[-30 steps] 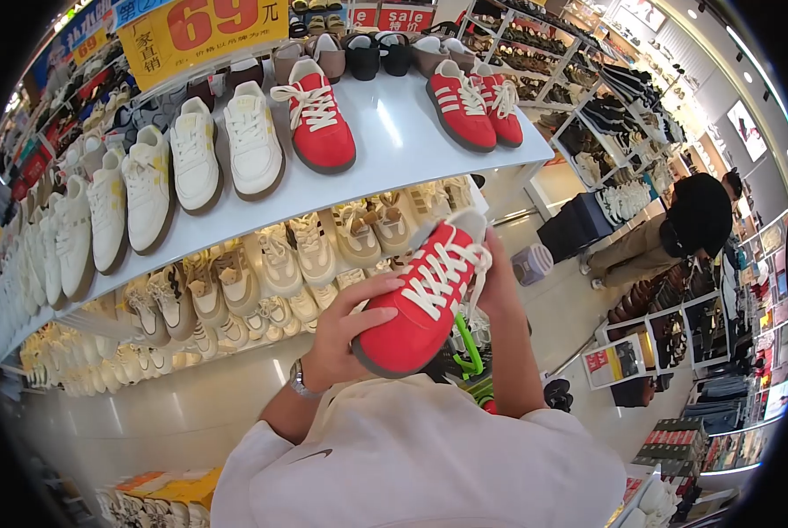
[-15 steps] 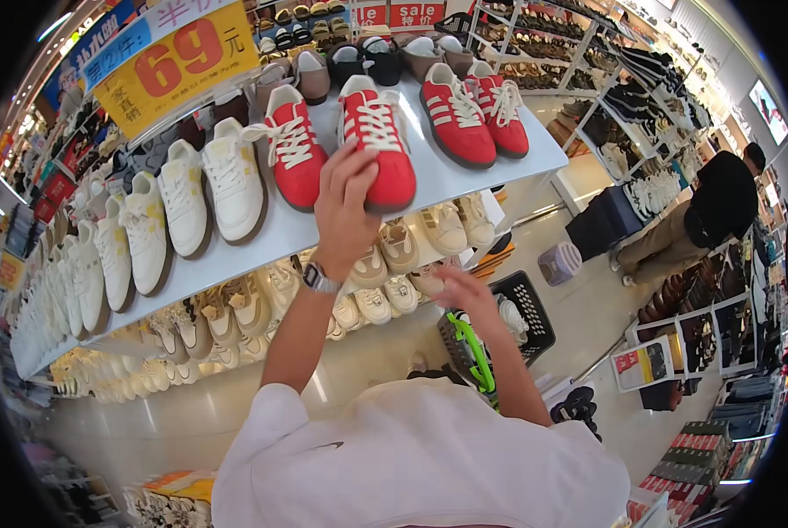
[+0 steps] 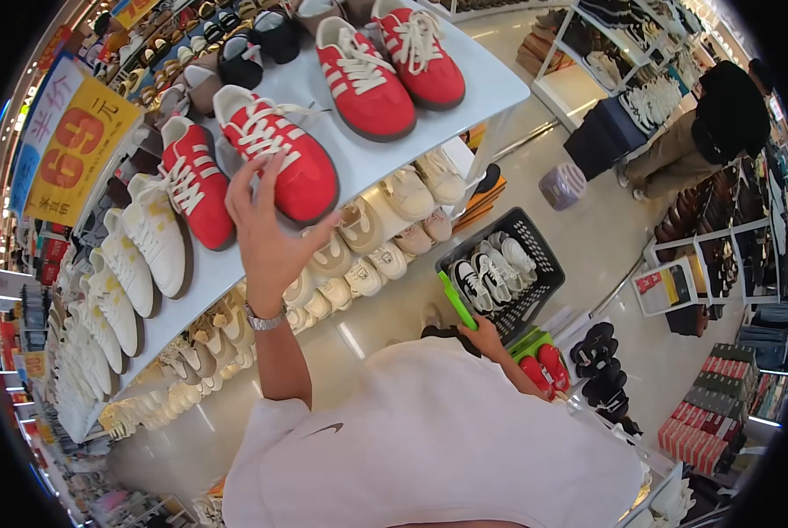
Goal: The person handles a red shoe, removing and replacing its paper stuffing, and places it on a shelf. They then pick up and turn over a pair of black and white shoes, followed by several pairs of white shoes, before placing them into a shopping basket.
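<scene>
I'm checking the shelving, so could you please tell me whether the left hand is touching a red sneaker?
Touching. The head view shows the left hand clasping the red sneaker on the shelf, fingers and thumb against its side.

shoe shop, shelves of sneakers (image 3: 359, 84), price sign (image 3: 73, 154)

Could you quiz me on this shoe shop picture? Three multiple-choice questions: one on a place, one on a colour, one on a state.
1. The left hand touches: A a red shoe on the top shelf; B a white shoe; C the floor.
2. The 69 sign is: A green; B yellow; C black.
3. The basket is: A empty; B overturned; C holding shoes.
Answers: 1 A, the fingers lie on it; 2 B, yellow behind red digits; 3 C, several show inside.
</scene>
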{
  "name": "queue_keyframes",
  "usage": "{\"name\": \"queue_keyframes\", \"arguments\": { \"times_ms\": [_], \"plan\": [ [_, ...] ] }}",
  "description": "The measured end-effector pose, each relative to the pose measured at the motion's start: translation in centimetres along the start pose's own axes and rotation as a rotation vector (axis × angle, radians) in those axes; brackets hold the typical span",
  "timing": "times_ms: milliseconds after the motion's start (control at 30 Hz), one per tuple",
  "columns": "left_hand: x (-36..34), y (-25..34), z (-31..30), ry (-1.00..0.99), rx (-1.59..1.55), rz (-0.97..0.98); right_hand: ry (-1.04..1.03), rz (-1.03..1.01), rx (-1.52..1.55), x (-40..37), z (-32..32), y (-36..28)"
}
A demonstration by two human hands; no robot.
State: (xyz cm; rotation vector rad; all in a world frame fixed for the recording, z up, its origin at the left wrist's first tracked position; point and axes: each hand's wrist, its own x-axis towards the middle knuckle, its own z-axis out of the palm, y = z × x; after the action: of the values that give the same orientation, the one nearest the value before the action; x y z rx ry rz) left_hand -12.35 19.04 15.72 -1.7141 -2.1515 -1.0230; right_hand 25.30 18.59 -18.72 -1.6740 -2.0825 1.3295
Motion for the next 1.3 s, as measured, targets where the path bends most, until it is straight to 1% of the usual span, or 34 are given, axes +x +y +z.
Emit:
{"name": "queue_keyframes", "arguments": {
  "times_ms": [67, 133, 200, 267, 367, 467, 533, 800, 867, 900, 967, 1000, 1033, 1067, 1100, 1133, 1200, 1233, 1300],
  "plan": [
    [0.2, 0.2, 0.6, 0.040, 0.042, -0.068, -0.188, 0.144, 0.121, 0.8, 0.0, 0.5],
    [0.6, -0.3, 0.8, 0.032, 0.012, -0.077, -0.175, 0.125, 0.111, 1.4, -0.3, -0.1],
    [0.4, -0.8, 1.3, 0.088, -0.089, -0.086, -0.189, 0.153, 0.067, 1.7, -0.7, -0.2],
    [0.3, -0.5, 1.4, 0.060, -0.066, -0.113, -0.253, 0.188, 0.061, 2.3, -0.8, 0.4],
    [0.3, -0.3, 1.4, 0.050, -0.001, -0.106, -0.250, 0.168, 0.108, 2.7, -0.2, 1.1],
    [0.5, -0.5, 1.8, 0.066, -0.057, -0.138, -0.231, 0.166, 0.152, 2.6, -0.4, 0.8],
    [0.3, -1.3, 1.9, 0.096, 0.109, -0.059, -0.228, 0.170, 0.167, 2.5, -0.2, 0.9],
    [0.1, -1.5, 2.1, 0.136, 0.046, -0.092, -0.194, 0.159, 0.180, 2.4, 0.5, 1.1],
    [0.0, -1.7, 2.0, 0.149, 0.035, -0.061, -0.195, 0.165, 0.160, 2.4, 0.5, 1.0],
    [0.0, -1.6, 1.9, 0.150, 0.023, -0.057, -0.213, 0.204, 0.128, 2.3, 0.3, 0.3],
    [-0.1, -1.5, 1.8, 0.159, 0.118, -0.031, -0.195, 0.228, 0.111, 2.2, 0.0, -1.2],
    [-0.2, -1.5, 1.7, 0.151, 0.084, -0.015, -0.188, 0.252, 0.093, 1.9, -0.1, -1.6],
    [-0.2, -1.6, 1.8, 0.176, 0.093, -0.017, -0.154, 0.279, 0.094, 1.5, 0.1, -1.9],
    [-0.3, -1.7, 1.8, 0.203, 0.100, -0.022, -0.083, 0.247, 0.022, 1.2, 0.5, -2.1],
    [-0.3, -1.8, 1.7, 0.221, 0.087, 0.028, -0.015, 0.215, -0.055, 1.1, 0.8, -2.2],
    [-0.4, -1.8, 1.7, 0.216, 0.051, 0.036, 0.012, 0.240, -0.059, 1.2, 1.2, -2.0],
    [-0.6, -2.2, 1.3, 0.249, 0.033, 0.102, 0.102, 0.170, -0.113, 1.0, 2.6, -1.8],
    [-0.7, -2.2, 1.2, 0.280, -0.048, 0.119, 0.122, 0.201, -0.113, 0.9, 3.0, -2.1],
    [-1.2, -2.7, 0.7, 0.276, -0.072, 0.162, 0.146, 0.238, -0.164, 0.9, 3.5, -2.8]
  ]
}}
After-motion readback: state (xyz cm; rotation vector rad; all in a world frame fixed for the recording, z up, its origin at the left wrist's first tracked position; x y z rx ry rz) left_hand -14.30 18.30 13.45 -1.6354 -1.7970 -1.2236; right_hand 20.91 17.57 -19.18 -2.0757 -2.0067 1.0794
